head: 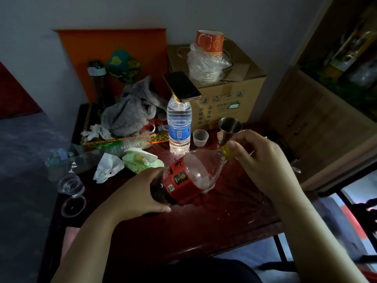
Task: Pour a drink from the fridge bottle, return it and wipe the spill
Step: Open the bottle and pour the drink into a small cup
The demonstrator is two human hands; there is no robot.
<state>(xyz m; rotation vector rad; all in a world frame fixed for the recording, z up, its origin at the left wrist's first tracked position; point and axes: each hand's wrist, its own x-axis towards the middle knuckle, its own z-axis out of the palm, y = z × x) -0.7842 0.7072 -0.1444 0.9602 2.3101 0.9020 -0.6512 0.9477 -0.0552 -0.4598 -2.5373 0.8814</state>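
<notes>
Dark red table (204, 227) across the middle of the view, cluttered toward 12 o'clock. Cardboard box (234, 94) at 1 o'clock on the far side, with a stack of paper cups (208, 56) on top. Grey cloth (130, 115) heaped at 11 o'clock. Red-labelled drink bottle (183, 176) just below centre, tipped almost flat, neck aimed at 2 o'clock, dark liquid pooled at the base end; contact with the tabletop unclear. Left hand (138, 193) at the bottle's 7 o'clock, wrapped round its base. Right hand (263, 160) at its 2 o'clock, fingers and thumb curled about the yellow cap (226, 152) on the neck. Clear water bottle (179, 125) upright at 12 o'clock of the drink bottle, a phone (181, 86) balanced flat on top. Green tissue pack (142, 160) at 10 o'clock, crumpled tissue (108, 166) beside it. Metal cup (229, 129) just beyond the right hand, small plastic cup (201, 137) at its 9 o'clock, apart.
</notes>
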